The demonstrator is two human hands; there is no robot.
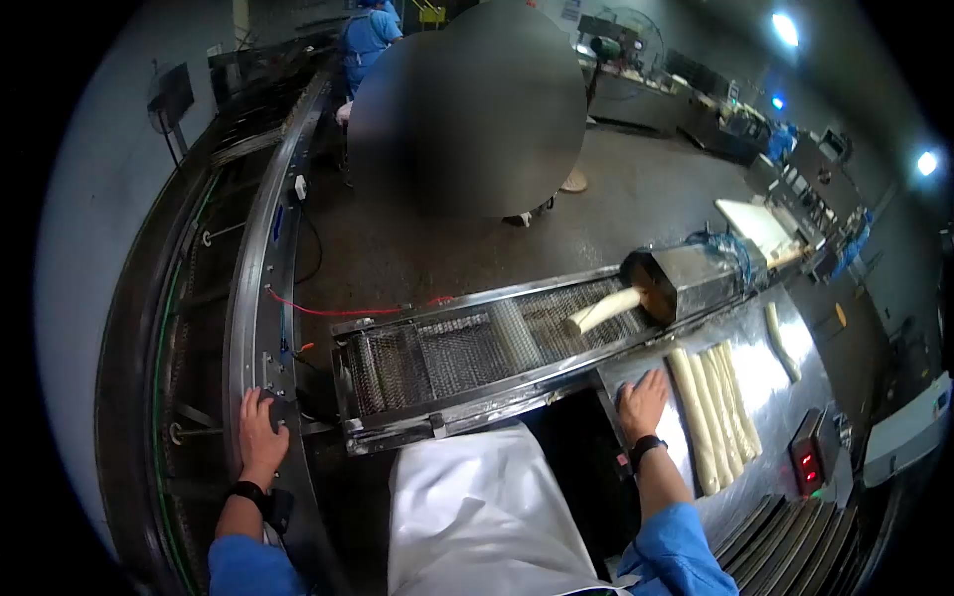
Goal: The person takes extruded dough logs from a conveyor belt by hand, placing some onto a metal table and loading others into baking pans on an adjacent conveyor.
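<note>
My left hand (262,437) rests on the metal edge of the long conveyor (248,328) at the left, its fingers spread and holding nothing. On the near left edge of the steel table (775,397) lies my right hand (644,405), fingers apart and empty. Just right of it, several long pale dough strips (708,422) lie side by side. Another strip (782,343) lies alone farther right. A thick dough roll (604,310) sits on the mesh belt (462,350), partly out of the metal hood (696,283).
A red-lit display (810,460) stands on the table's right side, above stacked dark trays (795,536). A red cord (338,312) runs between the conveyors. A person in blue (368,42) stands at the far back. A large blurred patch hides the upper middle.
</note>
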